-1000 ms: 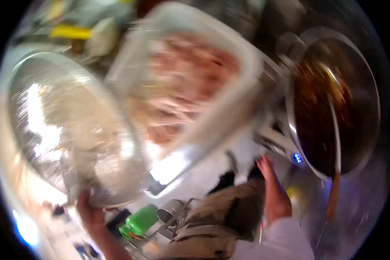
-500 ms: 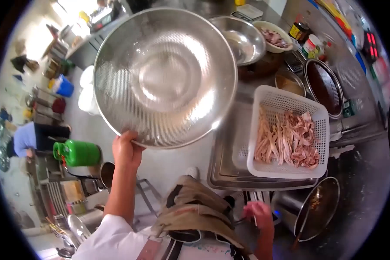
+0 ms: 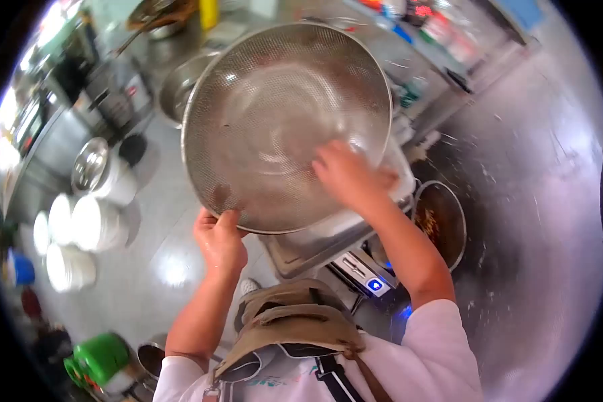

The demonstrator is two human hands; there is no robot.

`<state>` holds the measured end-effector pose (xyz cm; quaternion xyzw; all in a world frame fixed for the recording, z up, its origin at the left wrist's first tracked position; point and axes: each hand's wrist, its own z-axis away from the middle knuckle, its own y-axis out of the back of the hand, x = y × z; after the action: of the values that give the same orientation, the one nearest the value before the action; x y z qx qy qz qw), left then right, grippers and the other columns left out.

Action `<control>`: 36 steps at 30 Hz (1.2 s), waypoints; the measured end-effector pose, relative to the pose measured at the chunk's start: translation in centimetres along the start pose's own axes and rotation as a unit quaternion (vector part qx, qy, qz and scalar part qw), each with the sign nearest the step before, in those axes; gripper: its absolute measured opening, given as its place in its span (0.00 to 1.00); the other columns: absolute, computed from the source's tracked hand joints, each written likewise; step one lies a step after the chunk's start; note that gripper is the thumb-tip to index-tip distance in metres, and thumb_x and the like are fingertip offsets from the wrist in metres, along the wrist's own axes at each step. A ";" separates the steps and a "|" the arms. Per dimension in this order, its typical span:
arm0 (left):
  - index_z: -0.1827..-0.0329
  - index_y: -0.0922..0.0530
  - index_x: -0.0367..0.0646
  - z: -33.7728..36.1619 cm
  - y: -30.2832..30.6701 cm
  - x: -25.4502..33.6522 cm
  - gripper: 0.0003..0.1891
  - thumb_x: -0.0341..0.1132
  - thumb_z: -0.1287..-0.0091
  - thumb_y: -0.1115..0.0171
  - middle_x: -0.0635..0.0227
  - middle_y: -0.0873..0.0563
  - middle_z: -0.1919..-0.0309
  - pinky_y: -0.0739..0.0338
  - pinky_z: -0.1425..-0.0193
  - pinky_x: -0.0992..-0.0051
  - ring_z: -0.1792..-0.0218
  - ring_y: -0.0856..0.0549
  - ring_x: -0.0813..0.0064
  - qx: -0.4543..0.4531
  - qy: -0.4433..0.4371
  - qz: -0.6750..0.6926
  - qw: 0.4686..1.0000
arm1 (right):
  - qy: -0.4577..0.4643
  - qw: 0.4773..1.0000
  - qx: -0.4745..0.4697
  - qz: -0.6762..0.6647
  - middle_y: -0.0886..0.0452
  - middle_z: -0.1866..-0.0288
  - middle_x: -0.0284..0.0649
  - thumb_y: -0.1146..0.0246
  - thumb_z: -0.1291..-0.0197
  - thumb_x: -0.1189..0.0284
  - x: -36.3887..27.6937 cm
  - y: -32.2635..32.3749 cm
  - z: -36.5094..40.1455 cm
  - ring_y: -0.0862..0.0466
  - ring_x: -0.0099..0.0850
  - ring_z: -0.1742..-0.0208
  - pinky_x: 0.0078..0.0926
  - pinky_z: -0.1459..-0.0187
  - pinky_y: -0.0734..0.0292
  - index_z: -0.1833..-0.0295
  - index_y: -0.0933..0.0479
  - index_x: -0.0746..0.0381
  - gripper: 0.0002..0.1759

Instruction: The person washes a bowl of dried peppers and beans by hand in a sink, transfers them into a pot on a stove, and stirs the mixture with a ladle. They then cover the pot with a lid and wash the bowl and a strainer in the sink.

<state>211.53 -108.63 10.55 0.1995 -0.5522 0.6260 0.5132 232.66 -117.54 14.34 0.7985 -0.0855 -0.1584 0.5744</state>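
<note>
A large round perforated metal strainer [image 3: 261,127] fills the middle of the head view, its wide bowl tilted toward me. My left hand [image 3: 221,244] grips the lower-left rim, with the thumb over the edge. Inside the bowl, at its lower right, my right hand [image 3: 350,177] is smeared by motion; whether it touches the mesh or holds anything does not show clearly. Behind the strainer, a corner of the white plastic basket [image 3: 400,167] shows, and its contents are hidden. Below it juts the metal tray [image 3: 291,254].
On the right stands a deep pot [image 3: 457,218] with brownish bits inside. A device with a blue light [image 3: 375,285] is below the tray. Several white buckets [image 3: 97,224] and a green gas cylinder [image 3: 104,358] are at left. A metal bowl [image 3: 174,94] sits behind the strainer.
My view has turned to the right. My right hand has come up from beside my body into the strainer. The strainer now covers most of the basket, and my left hand keeps its rim.
</note>
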 end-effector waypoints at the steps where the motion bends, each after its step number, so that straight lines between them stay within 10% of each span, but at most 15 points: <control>1: 0.55 0.24 0.34 0.2 -1.6 -1.1 0.13 0.22 0.44 0.47 0.60 0.17 0.63 0.19 0.68 0.70 0.64 0.16 0.66 -0.063 0.016 -0.002 0.998 | -0.030 0.999 0.006 0.023 0.25 0.61 0.45 0.38 0.44 0.70 1.9 0.6 1.0 0.22 0.43 0.54 0.41 0.55 0.25 0.64 0.26 0.64 0.08; 11: 0.55 0.20 0.32 8.1 -23.9 -14.6 0.16 0.16 0.45 0.48 0.67 0.15 0.62 0.27 0.55 0.80 0.62 0.19 0.80 -0.302 -0.096 -0.066 0.946 | -0.170 0.983 0.066 0.009 0.24 0.65 0.51 0.43 0.45 0.74 22.3 6.3 16.5 0.22 0.48 0.58 0.43 0.54 0.25 0.69 0.24 0.67 0.07; 20: 0.53 0.20 0.29 15.2 -39.0 -31.6 0.15 0.22 0.40 0.50 0.64 0.15 0.64 0.27 0.57 0.77 0.64 0.20 0.77 -0.306 -0.057 -0.124 0.942 | -0.249 0.949 -0.190 -0.017 0.20 0.56 0.52 0.44 0.49 0.71 37.2 10.7 31.0 0.21 0.50 0.53 0.46 0.52 0.25 0.58 0.22 0.66 0.14; 24: 0.52 0.22 0.29 16.8 -40.4 -35.0 0.15 0.24 0.40 0.49 0.63 0.14 0.66 0.26 0.60 0.75 0.67 0.20 0.76 -0.335 -0.189 -0.276 0.881 | -0.253 0.937 -0.242 -0.009 0.20 0.57 0.53 0.44 0.54 0.73 41.5 9.6 35.6 0.20 0.51 0.54 0.45 0.51 0.25 0.60 0.20 0.64 0.14; 31: 0.48 0.21 0.34 16.0 -43.5 -38.0 0.18 0.20 0.40 0.51 0.59 0.13 0.59 0.25 0.52 0.77 0.58 0.17 0.74 -0.350 -0.245 -0.275 0.861 | -0.308 0.930 -0.084 -0.181 0.20 0.69 0.50 0.45 0.46 0.73 49.4 8.6 39.2 0.20 0.40 0.67 0.39 0.63 0.26 0.70 0.25 0.65 0.07; 36: 0.45 0.22 0.36 17.2 -44.8 -36.8 0.20 0.19 0.41 0.51 0.58 0.13 0.58 0.26 0.51 0.78 0.57 0.16 0.74 -0.381 -0.271 -0.263 0.844 | -0.256 0.934 0.245 0.045 0.26 0.44 0.51 0.39 0.43 0.68 54.0 10.8 33.5 0.24 0.46 0.43 0.41 0.44 0.27 0.42 0.26 0.58 0.22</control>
<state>259.27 -145.69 7.65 0.2877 -0.7911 0.1285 0.5243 271.83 -168.09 6.42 0.8423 -0.3015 -0.3055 0.3260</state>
